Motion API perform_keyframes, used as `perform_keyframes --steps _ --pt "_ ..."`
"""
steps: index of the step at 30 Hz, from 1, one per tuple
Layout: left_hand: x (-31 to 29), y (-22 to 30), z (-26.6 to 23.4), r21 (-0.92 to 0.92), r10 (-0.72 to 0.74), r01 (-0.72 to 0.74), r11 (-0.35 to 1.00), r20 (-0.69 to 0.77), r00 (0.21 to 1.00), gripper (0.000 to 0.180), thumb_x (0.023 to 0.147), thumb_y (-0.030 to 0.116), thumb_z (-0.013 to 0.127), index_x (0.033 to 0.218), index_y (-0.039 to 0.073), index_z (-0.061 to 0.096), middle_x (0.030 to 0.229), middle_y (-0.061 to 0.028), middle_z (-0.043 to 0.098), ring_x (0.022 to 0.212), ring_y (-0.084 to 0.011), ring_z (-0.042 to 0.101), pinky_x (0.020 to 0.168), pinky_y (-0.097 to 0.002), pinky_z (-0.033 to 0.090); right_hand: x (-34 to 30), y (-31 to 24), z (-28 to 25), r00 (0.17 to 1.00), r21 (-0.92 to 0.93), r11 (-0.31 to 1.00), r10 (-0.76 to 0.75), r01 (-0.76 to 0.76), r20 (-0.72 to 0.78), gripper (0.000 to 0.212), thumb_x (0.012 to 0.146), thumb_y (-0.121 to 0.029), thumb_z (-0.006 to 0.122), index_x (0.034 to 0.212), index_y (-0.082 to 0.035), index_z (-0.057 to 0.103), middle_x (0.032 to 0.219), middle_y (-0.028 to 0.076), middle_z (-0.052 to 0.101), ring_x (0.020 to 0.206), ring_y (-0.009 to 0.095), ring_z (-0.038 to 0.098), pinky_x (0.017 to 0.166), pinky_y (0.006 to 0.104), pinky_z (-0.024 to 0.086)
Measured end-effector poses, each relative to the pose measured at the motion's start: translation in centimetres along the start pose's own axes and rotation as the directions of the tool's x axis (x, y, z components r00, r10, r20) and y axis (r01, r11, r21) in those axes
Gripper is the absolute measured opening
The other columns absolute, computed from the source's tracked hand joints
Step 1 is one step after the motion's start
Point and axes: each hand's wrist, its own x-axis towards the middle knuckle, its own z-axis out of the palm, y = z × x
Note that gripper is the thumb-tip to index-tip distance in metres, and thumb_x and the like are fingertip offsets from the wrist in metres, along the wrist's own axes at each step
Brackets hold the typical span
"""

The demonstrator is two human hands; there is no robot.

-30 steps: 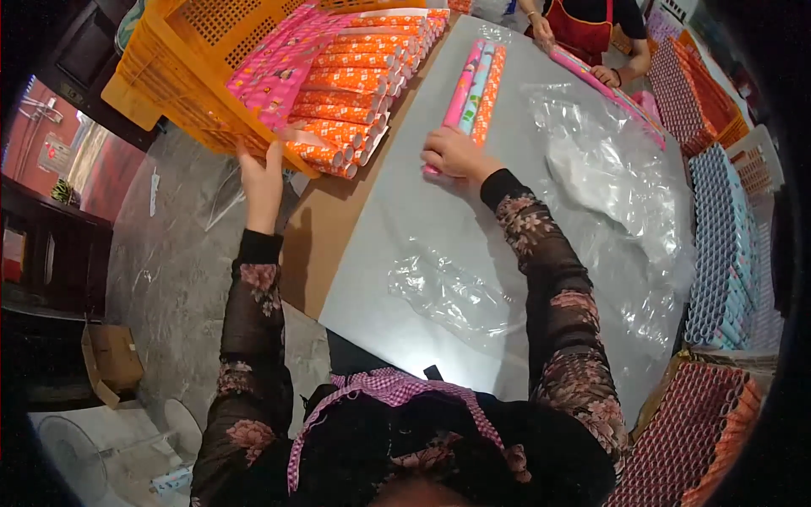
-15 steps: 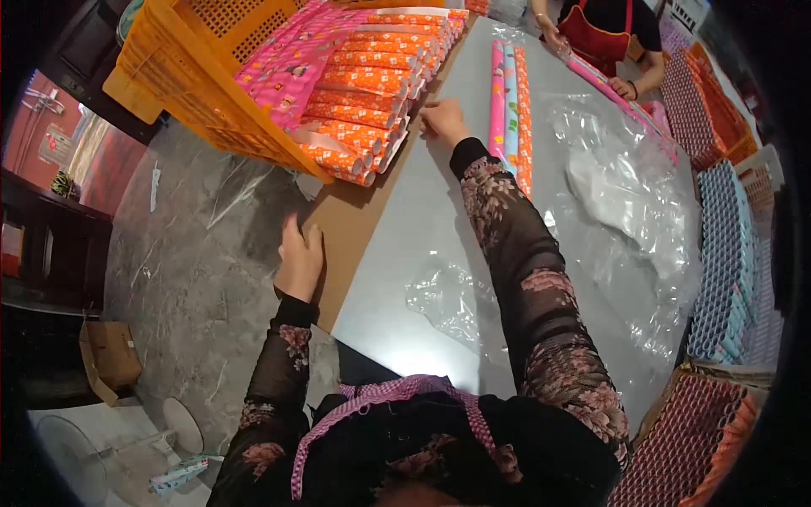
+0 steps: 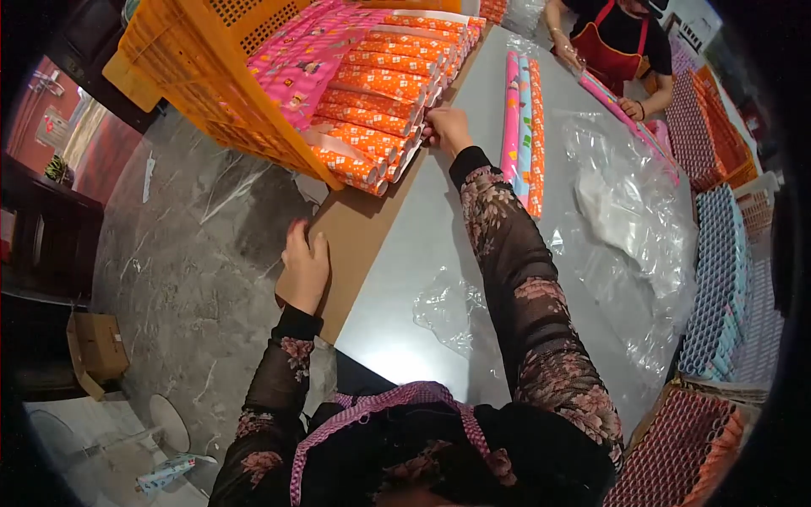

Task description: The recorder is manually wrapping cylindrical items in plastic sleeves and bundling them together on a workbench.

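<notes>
A flat brown cardboard sheet (image 3: 359, 241) lies along the left side of the grey table. My left hand (image 3: 306, 269) grips its near left edge, thumb on top and fingers over the outer side. Farther off, my right hand (image 3: 450, 129) is closed with bent fingers at the sheet's right edge, beside the roll ends; its fingertips are partly hidden. On the sheet's far part stands a tilted orange plastic crate (image 3: 228, 110), its side toward the table open. Orange patterned paper rolls (image 3: 372, 106) are stacked in it, with pink patterned rolls (image 3: 296, 76) behind them.
Three loose rolls (image 3: 525, 127) lie on the grey table (image 3: 397, 313), near crumpled clear plastic bags (image 3: 621, 211). Across the table, a person in a red apron (image 3: 604, 51) handles a pink roll (image 3: 629, 114). Stacked rolls (image 3: 718, 279) line the right side. A cardboard box (image 3: 100, 345) is on the left.
The whole view has shifted slightly, moving the crate and table a little right and down. My right fingers are more bent against the edge near the rolls. My left hand keeps its place.
</notes>
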Motion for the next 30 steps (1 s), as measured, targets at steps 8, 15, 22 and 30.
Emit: perform_keyframes --steps 8,15,22,30 --pt "-0.1 -1.1 0.5 0.004 0.060 -0.060 0.998 -0.070 0.996 0.040 0.096 0.023 0.054 0.127 -0.002 0.051 0.132 -0.0221 0.052 0.121 -0.0395 0.049 0.102 -0.0461 0.036 -0.2 -0.1 -1.3 0.995 -0.075 0.992 -0.100 0.099 -0.007 0.010 0.086 -0.008 0.058 0.080 -0.002 0.062 0.064 0.005 0.060 0.048 0.014 0.058 0.037 0.0281 0.041" --pt "0.1 0.4 0.1 0.010 0.004 -0.004 1.000 0.009 1.000 0.047 0.098 0.029 0.051 0.133 -0.002 0.047 0.135 -0.0235 0.051 0.123 -0.0399 0.049 0.102 -0.0427 0.040 -1.2 -1.0 -6.8 0.997 -0.216 0.975 -0.065 0.057 -0.034 0.013 0.086 -0.009 0.059 0.077 0.000 0.062 0.067 0.007 0.062 0.051 0.015 0.060 0.040 0.0286 0.044" --pt "-0.2 -0.3 -0.1 0.067 0.025 -0.022 0.997 -0.044 0.999 0.042 0.098 0.028 0.051 0.129 -0.001 0.051 0.132 -0.0219 0.054 0.119 -0.0389 0.052 0.101 -0.0433 0.041 -4.0 -2.6 -8.0 0.997 -0.161 0.986 0.054 -0.045 0.054 0.013 0.089 -0.012 0.062 0.083 0.000 0.063 0.071 0.007 0.063 0.057 0.016 0.063 0.046 0.0302 0.051" --pt "-0.1 -1.9 -0.3 0.059 0.061 -0.057 0.997 -0.064 0.996 0.040 0.095 0.024 0.054 0.128 0.000 0.052 0.130 -0.0209 0.054 0.119 -0.0386 0.050 0.101 -0.0461 0.037 -1.3 -4.1 -7.0 0.990 -0.085 0.994 0.077 -0.067 0.114 0.023 0.090 -0.027 0.065 0.097 -0.005 0.062 0.077 0.005 0.059 0.067 0.019 0.059 0.050 0.0328 0.047"
